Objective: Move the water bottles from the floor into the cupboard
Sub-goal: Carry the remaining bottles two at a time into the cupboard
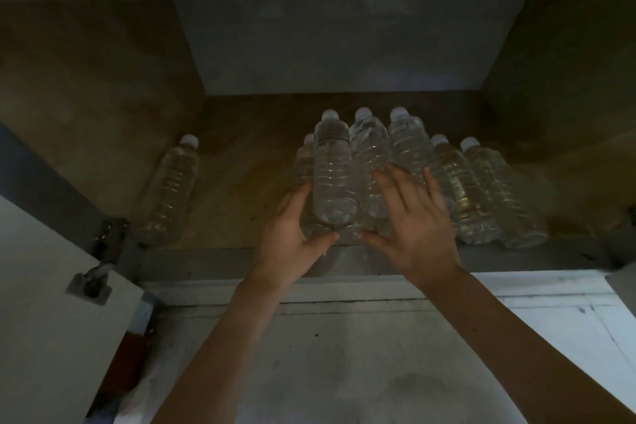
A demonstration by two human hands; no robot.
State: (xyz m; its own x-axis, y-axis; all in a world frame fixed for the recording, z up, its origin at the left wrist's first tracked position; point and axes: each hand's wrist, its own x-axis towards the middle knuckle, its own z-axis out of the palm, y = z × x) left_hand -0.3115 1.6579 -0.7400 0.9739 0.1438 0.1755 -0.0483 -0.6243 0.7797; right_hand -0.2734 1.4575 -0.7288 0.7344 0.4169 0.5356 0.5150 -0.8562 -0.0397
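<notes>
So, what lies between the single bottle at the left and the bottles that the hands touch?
Only bare shelf board lies between the single bottle and the stacked bottles, as the head view shows.

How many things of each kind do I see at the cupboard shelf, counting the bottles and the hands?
Water bottles: 7, counted by their white caps; others may be hidden beneath.
Hands: 2, the left hand and the right hand.
Total: 9.
</notes>
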